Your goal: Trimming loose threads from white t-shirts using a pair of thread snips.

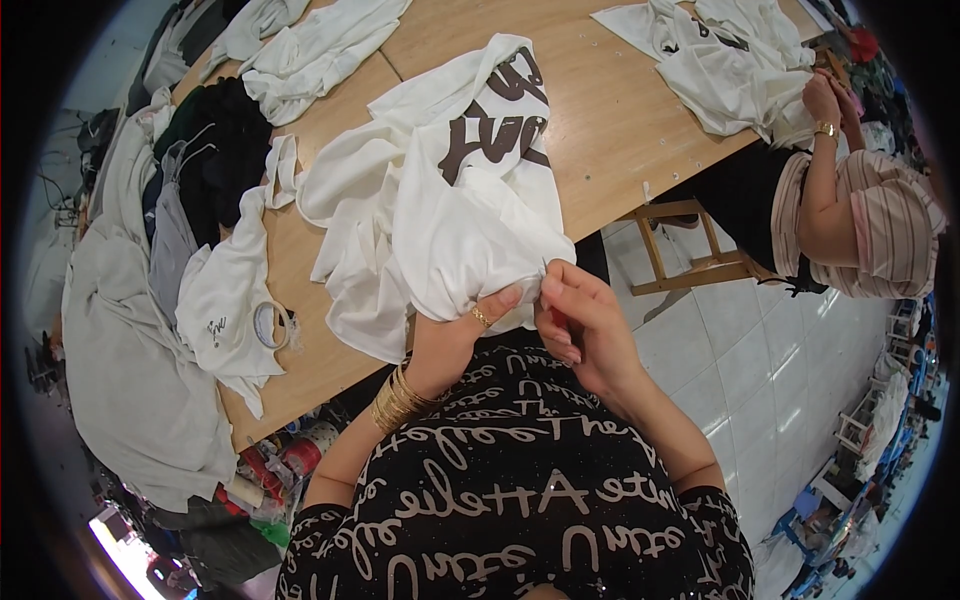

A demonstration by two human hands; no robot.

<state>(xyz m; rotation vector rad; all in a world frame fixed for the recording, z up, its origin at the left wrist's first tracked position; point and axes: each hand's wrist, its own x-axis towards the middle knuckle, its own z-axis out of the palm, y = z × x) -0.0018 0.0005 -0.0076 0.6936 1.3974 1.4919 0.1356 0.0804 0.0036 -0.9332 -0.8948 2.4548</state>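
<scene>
A white garment (480, 225) with large dark brown lettering lies bunched over the table edge in front of me. My left hand (460, 335) is closed on its near edge, thumb on top and the fingers hidden under the cloth. Close beside it, my right hand (590, 325) is closed round a small tool, of which a bit of red handle (560, 318) and a thin metal tip (545, 268) show. That tip is at the fabric edge; the tool's exact kind is mostly hidden by my fingers.
A roll of tape (265, 325) lies on a white cloth piece (215, 300) at left, beside piled grey and black garments (225, 150). At right a co-worker's hands (825, 105) handle another white garment (720, 80). A wooden stool (700, 270) stands on the tiled floor.
</scene>
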